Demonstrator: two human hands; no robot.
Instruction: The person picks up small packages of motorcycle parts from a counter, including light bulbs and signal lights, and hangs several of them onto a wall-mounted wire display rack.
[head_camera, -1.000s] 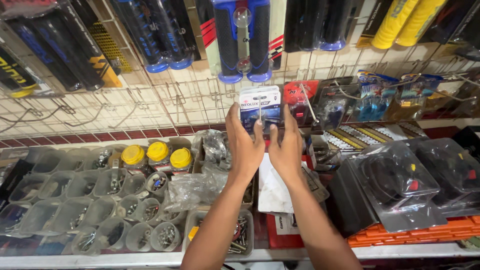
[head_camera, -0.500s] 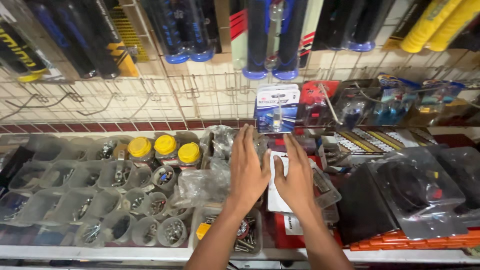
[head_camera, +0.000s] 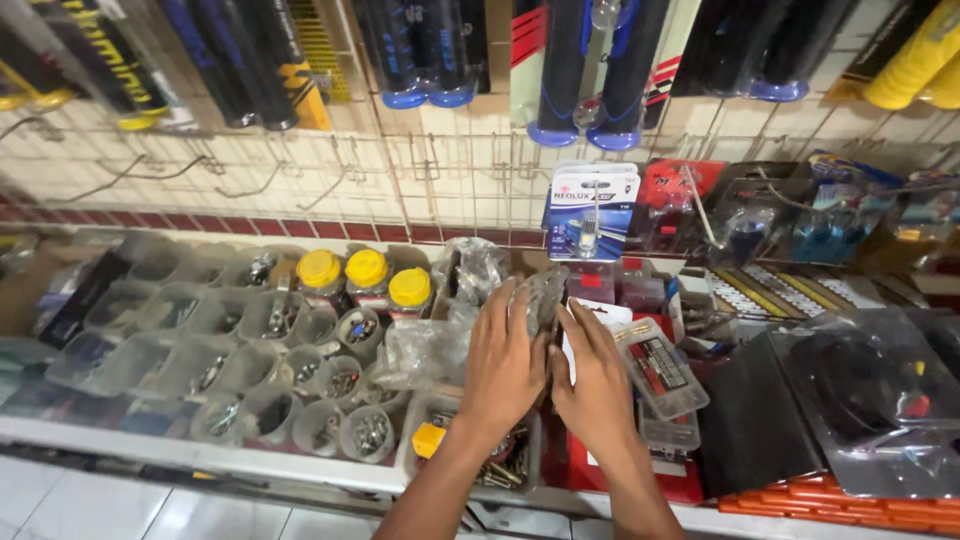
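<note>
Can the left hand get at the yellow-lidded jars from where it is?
Probably yes: the left hand rests on clear plastic bags, and the yellow-lidded jars stand just to its left, tops uncovered, nothing tall between.

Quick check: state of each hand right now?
Left hand: open, fingers on a clear plastic bag, not gripping.
Right hand: open, flat on white packets, holding nothing.

At the frame's middle, three small clear jars with bright yellow lids (head_camera: 367, 270) stand in a row, and a white-and-blue bulb card pack (head_camera: 591, 212) hangs upper centre. Blue-ended black rubber grips (head_camera: 590, 70) and yellow grips (head_camera: 915, 55) line the top; an orange ribbed tray (head_camera: 850, 497) shows lower right.
</note>
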